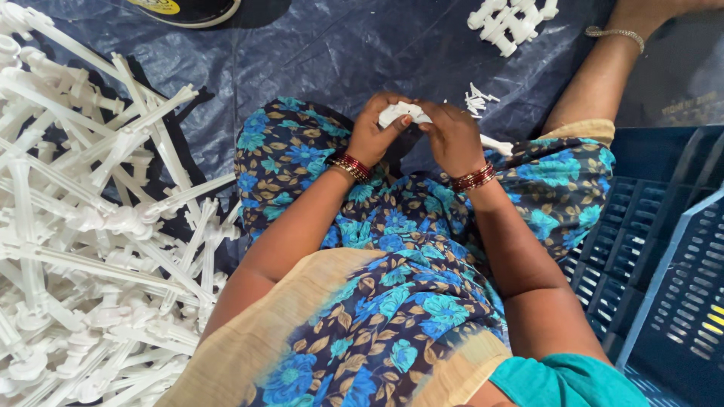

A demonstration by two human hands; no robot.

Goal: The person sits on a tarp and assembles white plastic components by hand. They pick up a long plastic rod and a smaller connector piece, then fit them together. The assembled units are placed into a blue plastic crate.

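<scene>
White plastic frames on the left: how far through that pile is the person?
Done: a few loose white pieces lie on the blue sheet ahead, with small bits nearer. In hand: the left hand and right hand both grip one white part. Left: the big pile of frames looks mostly untouched.

left side: big heap of white plastic sprues crowds my left hand, barely any room
right side: blue crate walls me in
ahead: open tarp, just small white bits and a part cluster further out
</scene>
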